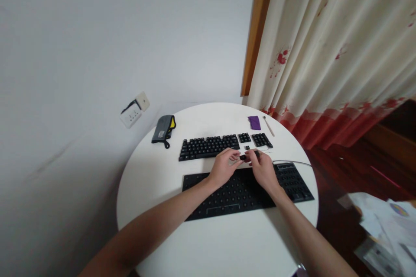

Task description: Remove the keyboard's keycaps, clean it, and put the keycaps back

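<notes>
Black, the keycap (242, 157) is clamped in my left fingers (232, 152) at twelve o'clock of the keyboard base (227, 194), though I can't tell whether my right fingers (252, 156), at its three o'clock, grip anything.

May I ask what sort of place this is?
Probably a room in a home, judging by the cream, red-flowered fabric curtain, the dark reddish wood floor and the round white table.

Looked like a home, room type unclear: floral curtain (308, 30) with red lower band, wood trim (258, 30) beside it, plain pale wall (97, 30) with socket (130, 115), dark reddish floor (331, 177), loose papers (386, 220) piled low, round white table (146, 186).
</notes>
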Demonstrator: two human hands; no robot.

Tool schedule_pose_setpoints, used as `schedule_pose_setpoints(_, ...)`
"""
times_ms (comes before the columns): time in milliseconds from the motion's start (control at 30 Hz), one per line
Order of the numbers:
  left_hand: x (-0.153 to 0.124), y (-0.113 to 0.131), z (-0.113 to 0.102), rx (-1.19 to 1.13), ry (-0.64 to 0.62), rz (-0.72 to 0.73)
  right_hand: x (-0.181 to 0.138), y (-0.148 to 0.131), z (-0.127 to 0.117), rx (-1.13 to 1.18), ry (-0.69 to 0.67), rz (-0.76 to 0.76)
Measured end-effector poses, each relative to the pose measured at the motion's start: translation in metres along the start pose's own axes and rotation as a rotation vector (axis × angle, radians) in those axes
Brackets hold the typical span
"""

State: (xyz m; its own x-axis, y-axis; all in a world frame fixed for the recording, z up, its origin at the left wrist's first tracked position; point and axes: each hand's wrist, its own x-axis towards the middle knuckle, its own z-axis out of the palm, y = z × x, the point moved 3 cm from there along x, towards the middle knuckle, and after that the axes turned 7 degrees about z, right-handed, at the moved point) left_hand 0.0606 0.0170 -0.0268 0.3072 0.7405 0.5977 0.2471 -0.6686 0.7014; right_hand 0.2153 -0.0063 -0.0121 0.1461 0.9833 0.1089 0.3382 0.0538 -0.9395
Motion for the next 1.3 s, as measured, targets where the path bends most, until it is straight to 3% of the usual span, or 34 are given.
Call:
schedule_pose_setpoints(233,-0.001,0.012,-0.001,0.085,-0.096,0.12,-0.007,0.007,0.0,-0.028,0.05,-0.058)
schedule_pose_setpoints(367,-0.004,0.016,0.0,0.123,-0.12,0.133,-0.009,0.004,-0.003,-0.067,0.098,-0.095)
schedule_pose_setpoints(467,0.003,0.016,-0.004,0.178,-0.113,0.117,-0.007,0.005,-0.008,-0.012,0.158,-0.042)
schedule_pose_setpoints(633,0.035,0.005,-0.005,0.443,-0.165,0.086,-0.003,0.006,-0.016,0.084,0.277,0.006)
schedule_pose_setpoints(833,0.051,-0.015,0.015,0.664,-0.293,0.068,-0.002,0.006,-0.019,0.094,0.274,-0.019)
schedule_pose_setpoints(1300,0.047,-0.029,0.018,0.633,-0.274,0.08,-0.005,0.003,-0.018,0.1,0.264,-0.047)
